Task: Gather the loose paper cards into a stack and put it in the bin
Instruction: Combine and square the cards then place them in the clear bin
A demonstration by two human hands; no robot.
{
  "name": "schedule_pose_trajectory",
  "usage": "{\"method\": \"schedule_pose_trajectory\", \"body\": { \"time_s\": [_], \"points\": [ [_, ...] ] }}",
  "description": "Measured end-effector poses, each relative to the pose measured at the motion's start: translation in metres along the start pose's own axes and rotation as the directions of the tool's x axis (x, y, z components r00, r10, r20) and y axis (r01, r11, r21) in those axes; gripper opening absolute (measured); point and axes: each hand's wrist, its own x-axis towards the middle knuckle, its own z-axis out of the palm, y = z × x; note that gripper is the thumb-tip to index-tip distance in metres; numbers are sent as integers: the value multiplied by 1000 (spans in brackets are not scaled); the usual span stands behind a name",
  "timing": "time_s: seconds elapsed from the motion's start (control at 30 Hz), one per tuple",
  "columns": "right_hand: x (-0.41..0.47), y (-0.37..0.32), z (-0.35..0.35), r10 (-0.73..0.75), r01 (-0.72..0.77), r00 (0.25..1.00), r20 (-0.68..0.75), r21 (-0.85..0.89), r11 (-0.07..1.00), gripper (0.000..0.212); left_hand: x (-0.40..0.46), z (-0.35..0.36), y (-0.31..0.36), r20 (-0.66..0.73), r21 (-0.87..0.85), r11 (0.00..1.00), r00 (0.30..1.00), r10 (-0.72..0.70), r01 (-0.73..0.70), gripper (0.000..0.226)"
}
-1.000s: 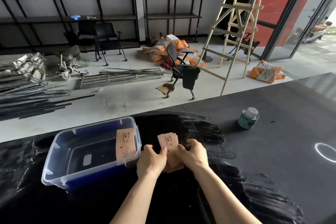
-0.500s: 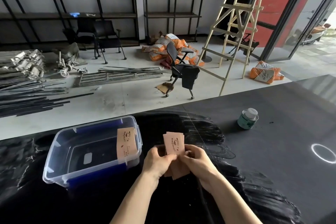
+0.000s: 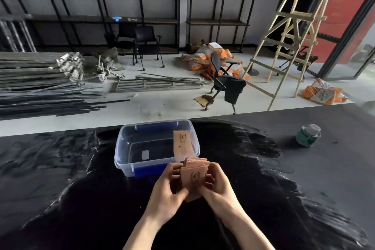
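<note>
Both hands hold a stack of tan paper cards upright just above the black table, a little nearer than the bin's front right corner. My left hand grips the stack's left side and my right hand its right side. The cards are slightly fanned at the top. The clear plastic bin with blue latches stands beyond the hands. One tan card leans against the inside of its right wall.
A small green tin with a pale lid stands on the black table at the right. Beyond the table's far edge the floor holds metal bars, chairs, orange sacks and a wooden ladder.
The stack has been lifted off the table and squared up between both hands. The view has swung left, so the bin now sits near the centre, just beyond the hands.
</note>
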Motion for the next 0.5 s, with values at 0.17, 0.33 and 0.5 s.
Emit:
{"method": "schedule_pose_trajectory", "body": {
  "time_s": [0.17, 0.33, 0.5],
  "points": [
    [-8, 8, 68, -87, 88, 995, 48, -17, 996, 48, -35, -52, -17, -99, -80, 997, 995, -8, 0, 52],
    [-17, 21, 93, 6, -16, 996, 86, 112, 994, 44, -52, -62, -47, -113, -189, 982, 992, -50, 27, 36],
    [-22, 18, 91, 40, -57, 997, 73, 258, 965, 43, -59, -57, -42, -117, -370, 928, 989, -86, 37, 68]
  ]
}}
